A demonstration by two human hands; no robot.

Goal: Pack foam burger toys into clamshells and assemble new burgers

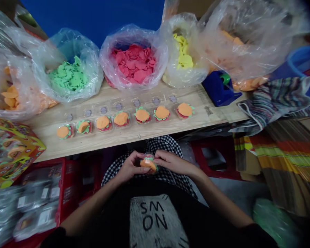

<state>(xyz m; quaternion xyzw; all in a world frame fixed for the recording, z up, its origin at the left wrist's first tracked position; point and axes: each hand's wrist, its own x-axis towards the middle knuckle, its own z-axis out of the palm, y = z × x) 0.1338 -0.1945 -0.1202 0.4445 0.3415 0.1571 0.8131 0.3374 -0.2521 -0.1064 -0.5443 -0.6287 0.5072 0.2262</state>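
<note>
Over my lap, my left hand and my right hand both pinch a small felt burger with an orange top and green and red layers. Fingers of both hands are curled around it. On the wooden table in front lies a row of several similar felt burgers in clear plastic shells. Behind them a row of small open clear lids lies flat.
At the table's back stand plastic bags of felt pieces: orange, green, red, yellow, orange. A blue tape dispenser sits right. Printed cards lie left, a red crate below.
</note>
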